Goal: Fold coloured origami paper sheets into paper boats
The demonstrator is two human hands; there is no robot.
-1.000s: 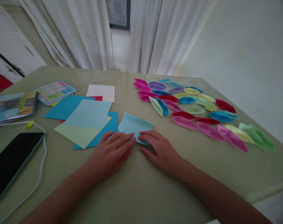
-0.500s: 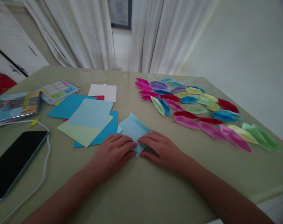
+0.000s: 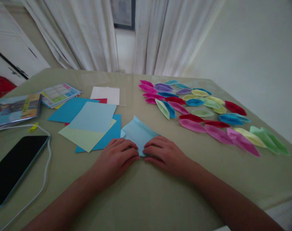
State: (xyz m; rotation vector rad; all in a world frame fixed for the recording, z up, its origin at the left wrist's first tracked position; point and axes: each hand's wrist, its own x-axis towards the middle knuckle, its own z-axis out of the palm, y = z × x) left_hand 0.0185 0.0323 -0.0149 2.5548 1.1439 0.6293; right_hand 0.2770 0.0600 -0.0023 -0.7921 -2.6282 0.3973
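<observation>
A light blue sheet of origami paper lies on the table between my hands, its near corner folded up into a straight edge. My left hand grips the paper's near left part, thumb below the edge and fingers on top. On the near right part, my right hand pinches it the same way. Both hands rest low on the tabletop, and their fingers cover the paper's side corners. A thin raised fold runs along the paper's far right side.
Flat coloured paper squares overlap to the left. Many folded paper pieces in several colours spread over the right of the table. A phone, a white cable, a book and cards lie at left.
The paper's near corner, which pointed toward me, is now turned up, leaving a straight near edge. My fingers have shifted slightly along it.
</observation>
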